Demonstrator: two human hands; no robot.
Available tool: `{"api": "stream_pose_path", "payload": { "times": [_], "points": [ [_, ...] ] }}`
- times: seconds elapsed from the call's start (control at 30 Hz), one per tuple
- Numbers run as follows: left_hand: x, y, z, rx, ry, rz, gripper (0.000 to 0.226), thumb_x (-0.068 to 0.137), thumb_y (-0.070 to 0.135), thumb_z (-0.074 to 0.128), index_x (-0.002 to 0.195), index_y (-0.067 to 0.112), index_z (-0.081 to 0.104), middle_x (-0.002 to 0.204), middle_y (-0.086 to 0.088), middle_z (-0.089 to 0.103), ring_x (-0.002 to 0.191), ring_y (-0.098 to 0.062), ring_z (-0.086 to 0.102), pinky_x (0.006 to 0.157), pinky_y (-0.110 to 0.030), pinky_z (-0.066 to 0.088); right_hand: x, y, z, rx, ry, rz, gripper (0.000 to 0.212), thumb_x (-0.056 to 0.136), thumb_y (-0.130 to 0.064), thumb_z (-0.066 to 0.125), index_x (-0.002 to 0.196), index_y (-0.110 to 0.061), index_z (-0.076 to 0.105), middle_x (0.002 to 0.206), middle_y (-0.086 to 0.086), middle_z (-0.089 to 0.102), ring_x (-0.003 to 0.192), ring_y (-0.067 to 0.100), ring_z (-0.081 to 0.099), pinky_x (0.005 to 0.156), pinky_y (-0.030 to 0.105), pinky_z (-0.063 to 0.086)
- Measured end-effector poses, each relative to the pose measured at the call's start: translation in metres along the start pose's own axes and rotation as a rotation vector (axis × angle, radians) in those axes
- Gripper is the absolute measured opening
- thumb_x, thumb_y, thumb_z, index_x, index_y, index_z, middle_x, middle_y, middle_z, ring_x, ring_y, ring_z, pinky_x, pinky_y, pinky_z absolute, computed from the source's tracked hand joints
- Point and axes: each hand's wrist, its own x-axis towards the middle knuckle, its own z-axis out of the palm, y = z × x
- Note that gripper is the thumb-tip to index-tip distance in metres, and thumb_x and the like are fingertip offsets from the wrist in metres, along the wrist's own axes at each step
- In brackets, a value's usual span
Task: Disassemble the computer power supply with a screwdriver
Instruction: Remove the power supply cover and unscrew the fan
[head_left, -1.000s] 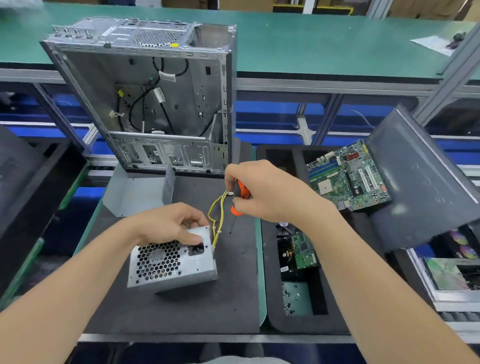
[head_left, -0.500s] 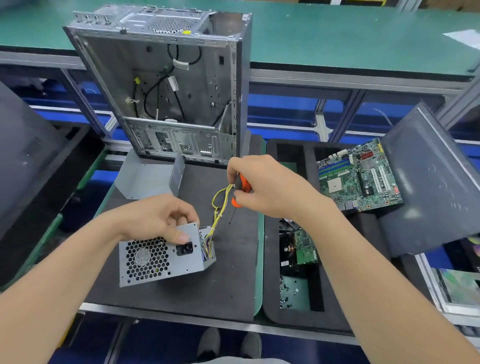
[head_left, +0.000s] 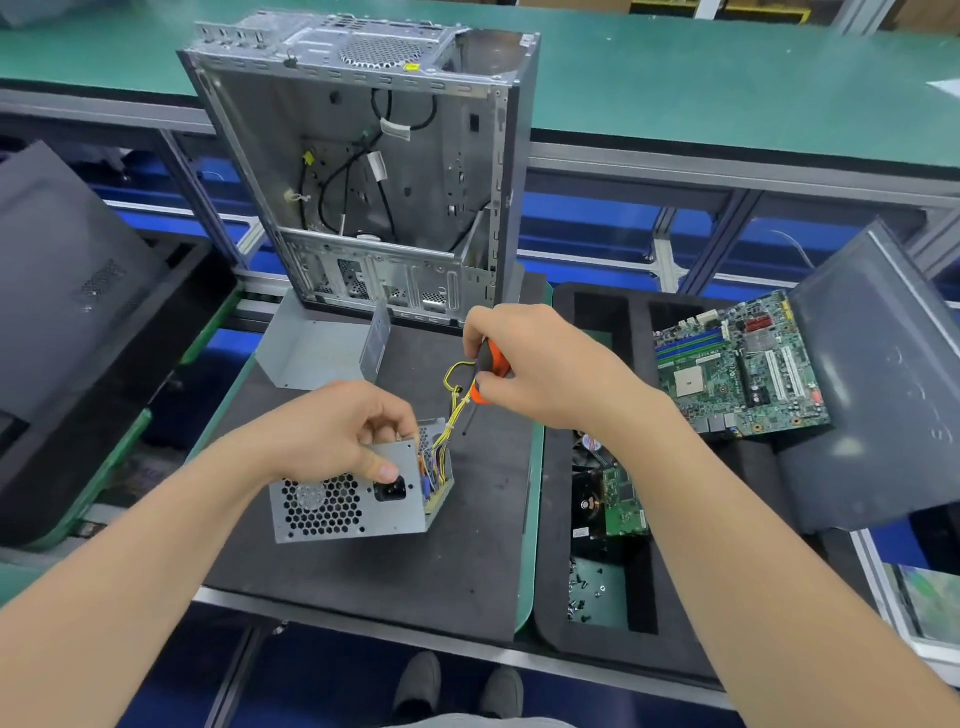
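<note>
At the left edge of the frame a dark grey panel (head_left: 78, 306) leans over a black tray. Right of it, in the lower middle, a black mat (head_left: 363, 571) covers the work surface, and on it sits the power supply (head_left: 358, 499), a silver metal box with a honeycomb grille and a black socket on the face turned toward the camera; its right end is open and shows coloured wires inside. The left hand (head_left: 332, 431) grasps the box from above, fingers curled over its top edge and the thumb pressed on the front face just above the socket. A bent sheet-metal cover (head_left: 317, 353) lies on the mat just behind that hand. Above it, in the upper middle of the frame, an emptied computer case (head_left: 363, 171) stands upright with its open side showing black cables. A bundle of yellow wires (head_left: 454, 405) rises from the open end of the box up to the right hand (head_left: 540, 364), which is closed around a screwdriver (head_left: 488, 371) with an orange and black handle, its thin shaft pointing down toward the mat just right of the box. Further right, a black foam tray (head_left: 587, 639) holds small screws and a green circuit card, and a larger green motherboard (head_left: 737, 364) rests on its upper part, against another dark grey panel (head_left: 883, 379) at the right edge.
</note>
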Motion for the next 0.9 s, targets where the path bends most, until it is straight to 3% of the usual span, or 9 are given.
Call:
{"api": "stream_pose_path", "payload": {
  "times": [0.17, 0.37, 0.5, 0.7, 0.9],
  "points": [
    [0.008, 0.006, 0.006, 0.117, 0.089, 0.024, 0.035, 0.076, 0.018, 0.09, 0.084, 0.039, 0.064, 0.075, 0.012, 0.054, 0.063, 0.0, 0.045, 0.062, -0.014, 0.041, 0.002, -0.001, 0.002, -0.01, -0.01, 0.0, 0.016, 0.09, -0.016, 0.066, 0.103, -0.02, 0.058, 0.094, -0.006, 0.061, 0.089, 0.016, 0.059, 0.077, 0.043, 0.057],
    [0.005, 0.006, 0.022, 0.189, 0.077, 0.04, 0.04, 0.074, 0.023, 0.091, 0.081, 0.047, 0.06, 0.078, 0.014, 0.057, 0.07, 0.008, 0.05, 0.062, -0.009, 0.039, -0.002, 0.006, 0.007, -0.004, -0.011, 0.021, 0.016, 0.09, -0.017, 0.068, 0.102, -0.02, 0.057, 0.089, -0.009, 0.06, 0.084, 0.014, 0.059, 0.068, 0.034, 0.051],
    [0.005, 0.008, 0.031, 0.22, 0.053, 0.062, 0.038, 0.074, 0.026, 0.091, 0.09, 0.047, 0.063, 0.08, 0.017, 0.06, 0.076, 0.012, 0.052, 0.064, -0.006, 0.037, -0.003, 0.007, 0.013, 0.005, -0.021, 0.032, 0.016, 0.088, -0.018, 0.067, 0.101, -0.021, 0.058, 0.088, -0.011, 0.061, 0.084, 0.014, 0.06, 0.072, 0.042, 0.057],
    [0.008, 0.008, 0.041, 0.225, 0.028, 0.046, 0.035, 0.076, 0.03, 0.09, 0.095, 0.047, 0.066, 0.083, 0.015, 0.063, 0.076, 0.006, 0.053, 0.066, -0.019, 0.037, -0.003, 0.008, 0.024, 0.026, -0.037, 0.028, 0.017, 0.086, -0.017, 0.067, 0.101, -0.021, 0.059, 0.089, -0.009, 0.065, 0.085, 0.014, 0.058, 0.076, 0.042, 0.055],
    [0.006, 0.0, 0.053, 0.252, -0.059, 0.034, 0.031, 0.073, 0.033, 0.092, 0.098, 0.036, 0.074, 0.077, 0.017, 0.067, 0.069, 0.002, 0.059, 0.057, -0.011, 0.042, -0.005, 0.011, 0.035, 0.032, -0.067, 0.023, 0.017, 0.087, -0.016, 0.066, 0.103, -0.018, 0.06, 0.09, -0.006, 0.066, 0.085, 0.016, 0.057, 0.071, 0.037, 0.052]
  ]
}}
